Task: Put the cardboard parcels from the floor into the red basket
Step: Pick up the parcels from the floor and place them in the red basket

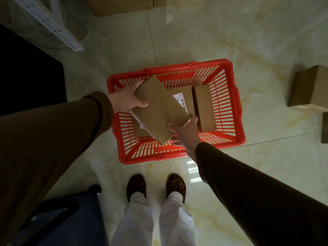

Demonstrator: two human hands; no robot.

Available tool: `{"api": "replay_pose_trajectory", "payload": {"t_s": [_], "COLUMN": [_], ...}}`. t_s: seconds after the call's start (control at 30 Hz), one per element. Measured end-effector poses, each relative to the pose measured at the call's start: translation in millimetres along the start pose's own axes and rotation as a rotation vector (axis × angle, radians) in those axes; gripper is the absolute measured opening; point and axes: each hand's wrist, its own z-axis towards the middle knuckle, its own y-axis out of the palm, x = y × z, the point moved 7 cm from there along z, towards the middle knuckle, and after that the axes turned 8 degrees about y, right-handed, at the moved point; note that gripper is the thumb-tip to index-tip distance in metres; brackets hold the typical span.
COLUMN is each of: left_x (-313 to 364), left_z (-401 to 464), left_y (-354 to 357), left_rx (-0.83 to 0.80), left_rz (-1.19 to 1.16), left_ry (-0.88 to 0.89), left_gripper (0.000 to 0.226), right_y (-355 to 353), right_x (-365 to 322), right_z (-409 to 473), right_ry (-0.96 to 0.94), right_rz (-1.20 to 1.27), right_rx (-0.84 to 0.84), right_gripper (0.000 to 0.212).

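Note:
A red plastic basket (pixel 237 107) stands on the tiled floor in front of my feet. Above it I hold a flat brown cardboard parcel (pixel 158 110), tilted. My left hand (pixel 126 99) grips its far left end and my right hand (pixel 186 134) holds its near right corner. Inside the basket a narrow cardboard parcel (pixel 204 107) lies along the right side. A parcel with a white barcode label (pixel 182 101) lies under the held one, mostly hidden.
Another cardboard parcel (pixel 309 86) sits on the floor at the right, with the edge of one more (pixel 325 127) below it. Large cartons (pixel 122 4) stand at the top. A white perforated shelf post (pixel 51 23) and a dark area are at the left; a dark blue object (pixel 71 215) lies bottom left.

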Motion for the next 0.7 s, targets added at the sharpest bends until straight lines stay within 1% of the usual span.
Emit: {"api": "replay_pose_trajectory", "payload": {"t_s": [0.07, 0.1, 0.17, 0.23, 0.37, 0.5, 0.6, 0.7], "left_x": [2, 3, 5, 5, -2, -10, -13, -14], "left_z": [2, 3, 5, 7, 6, 3, 0, -1], "left_y": [-5, -7, -11, -15, -21, -25, -23, -20], "left_rx": [0.001, 0.004, 0.017, 0.037, 0.082, 0.126, 0.142, 0.149], "left_rz": [0.057, 0.083, 0.155, 0.224, 0.357, 0.429, 0.468, 0.495], "left_ry": [0.024, 0.034, 0.047, 0.051, 0.014, -0.024, -0.03, -0.015], "left_gripper": [0.087, 0.083, 0.073, 0.07, 0.078, 0.08, 0.082, 0.082], "right_y": [7, 10, 15, 19, 30, 43, 50, 55], "right_x": [2, 3, 5, 7, 2, 2, 1, 1], "right_z": [2, 2, 5, 8, 9, 7, 6, 5], "right_ry": [0.015, 0.025, 0.047, 0.059, 0.039, 0.029, 0.009, -0.016], "right_rz": [0.012, 0.005, -0.054, -0.146, -0.322, -0.422, -0.535, -0.627], "right_rx": [-0.001, -0.004, -0.004, 0.007, 0.031, 0.011, 0.013, 0.022], "right_gripper": [0.064, 0.057, 0.048, 0.041, 0.036, 0.04, 0.037, 0.04]}}
